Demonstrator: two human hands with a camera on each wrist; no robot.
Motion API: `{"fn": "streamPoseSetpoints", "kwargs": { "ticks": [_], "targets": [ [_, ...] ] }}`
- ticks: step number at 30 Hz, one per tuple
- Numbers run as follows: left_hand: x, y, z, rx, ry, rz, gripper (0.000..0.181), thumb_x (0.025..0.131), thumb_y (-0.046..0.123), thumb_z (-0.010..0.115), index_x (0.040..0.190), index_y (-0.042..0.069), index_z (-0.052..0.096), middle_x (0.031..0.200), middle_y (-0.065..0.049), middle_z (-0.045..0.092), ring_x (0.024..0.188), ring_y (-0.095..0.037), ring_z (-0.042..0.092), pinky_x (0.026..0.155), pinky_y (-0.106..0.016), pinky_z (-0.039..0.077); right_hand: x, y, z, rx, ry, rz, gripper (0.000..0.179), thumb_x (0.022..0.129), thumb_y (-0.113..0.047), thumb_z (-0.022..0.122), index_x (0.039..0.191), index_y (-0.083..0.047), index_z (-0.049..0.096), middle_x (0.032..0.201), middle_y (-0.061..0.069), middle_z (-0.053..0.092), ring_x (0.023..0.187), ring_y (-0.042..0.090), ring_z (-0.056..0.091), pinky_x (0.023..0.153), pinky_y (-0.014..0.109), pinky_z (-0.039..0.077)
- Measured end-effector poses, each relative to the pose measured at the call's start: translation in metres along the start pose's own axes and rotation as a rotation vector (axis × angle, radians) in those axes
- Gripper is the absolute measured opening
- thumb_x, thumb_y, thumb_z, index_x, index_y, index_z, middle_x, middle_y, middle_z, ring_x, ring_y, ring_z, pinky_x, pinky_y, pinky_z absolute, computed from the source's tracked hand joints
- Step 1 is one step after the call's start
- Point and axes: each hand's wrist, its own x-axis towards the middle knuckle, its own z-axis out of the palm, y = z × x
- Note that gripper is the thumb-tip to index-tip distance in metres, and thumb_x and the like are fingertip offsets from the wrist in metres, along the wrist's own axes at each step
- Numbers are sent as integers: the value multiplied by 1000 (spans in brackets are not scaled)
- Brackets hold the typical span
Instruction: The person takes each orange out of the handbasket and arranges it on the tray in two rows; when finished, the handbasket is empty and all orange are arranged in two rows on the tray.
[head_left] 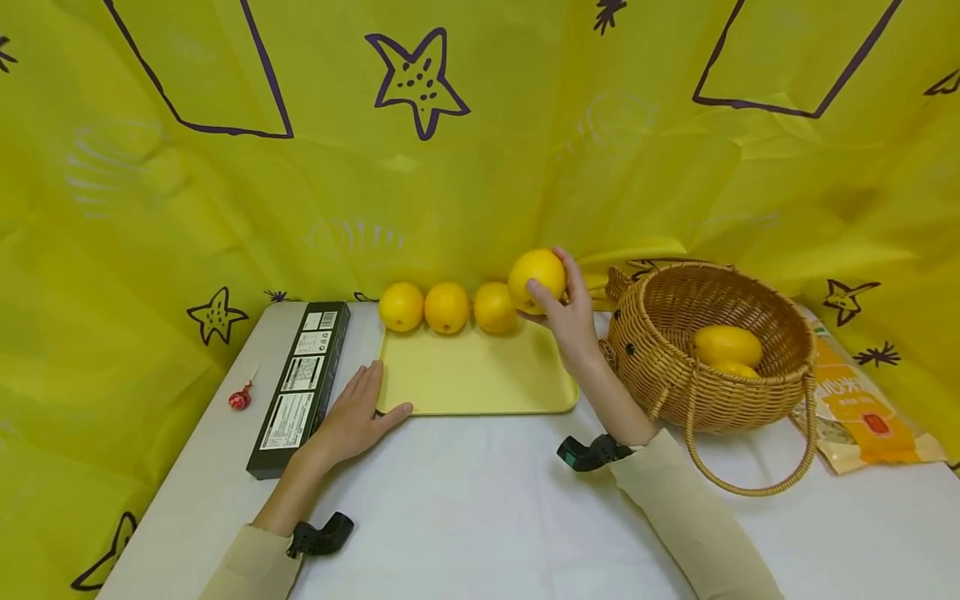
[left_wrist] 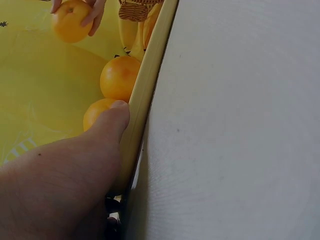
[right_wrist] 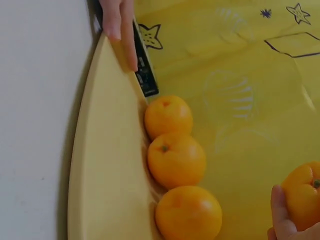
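I've got one round, smooth-skinned yellow-orange fruit (head_left: 537,275), looks like an orange, in the right hand (head_left: 567,321), lifted near the far right of the tray and apart from the other fruit. Should be fairly firm, moderate weight, not fragile, but slick-skinned and quick to roll if loosened. Best hold: around the widest part, thumb opposite fingers, about as the right hand grasps it now. Right forearm reaches forward and inward, thumb on the near side of the fruit.

Left of that hand, three matching round oranges (head_left: 446,307) line up along the far edge of a shallow, pale-yellow rectangular tray (head_left: 480,375); can't tell if they sit inside its rim. Left hand (head_left: 356,421) grasps nothing: fingers fairly straight along the tray's left edge, thumb at its near edge, arm low. I judge it's steadying the tray.

Just left of the left hand, a long black box with white labels (head_left: 300,383); past it, a red-wrapped lollipop (head_left: 240,398). Right of the right hand, a brown woven basket (head_left: 663,375) holding yellow oval fruits (head_left: 726,346), then an orange-and-clear packet (head_left: 873,417). White tabletop (head_left: 480,500) underneath.
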Motion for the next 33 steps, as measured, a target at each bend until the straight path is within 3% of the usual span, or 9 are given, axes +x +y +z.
{"fn": "streamPoseSetpoints", "kwargs": {
  "ticks": [10, 16, 20, 26, 33],
  "targets": [
    [0, -1, 2, -2, -11, -4, 98, 95, 61, 45, 154, -4, 3, 162, -23, 3, 150, -42, 3, 122, -58, 9, 16, 16, -4, 96, 140, -18, 54, 95, -13, 44, 148, -19, 32, 142, 7, 34, 114, 31, 49, 66, 33, 61],
    [0, -1, 0, -2, -7, 4, 97, 95, 60, 45, 154, -5, 4, 162, -24, 4, 150, -43, 3, 121, -59, 9, 20, 35, -9, 91, 195, 78, 56, 95, -22, 58, 146, -22, 33, 139, 6, 35, 113, 30, 52, 61, 30, 61],
    [1, -2, 0, 1, -5, 3, 97, 95, 61, 45, 154, -5, 3, 162, -24, 3, 150, -43, 3, 121, -59, 9, 22, 46, -10, 33, 235, 141, 65, 91, -23, 67, 146, -22, 33, 140, 8, 35, 114, 31, 52, 61, 30, 61],
    [2, -4, 2, 0, 17, 23, 97, 95, 59, 47, 153, -6, 5, 162, -25, 6, 150, -44, 5, 121, -59, 10, 21, 58, -16, -83, 256, 204, 62, 90, -21, 69, 144, -25, 41, 140, 11, 39, 114, 31, 53, 71, 40, 62],
    [0, -3, 3, -5, 7, 14, 98, 94, 61, 47, 154, -5, 4, 162, -24, 5, 150, -44, 5, 121, -59, 9, 21, 64, -20, -150, 267, 218, 62, 89, -21, 70, 144, -28, 44, 145, 10, 39, 118, 32, 53, 76, 42, 61]
  ]
}}
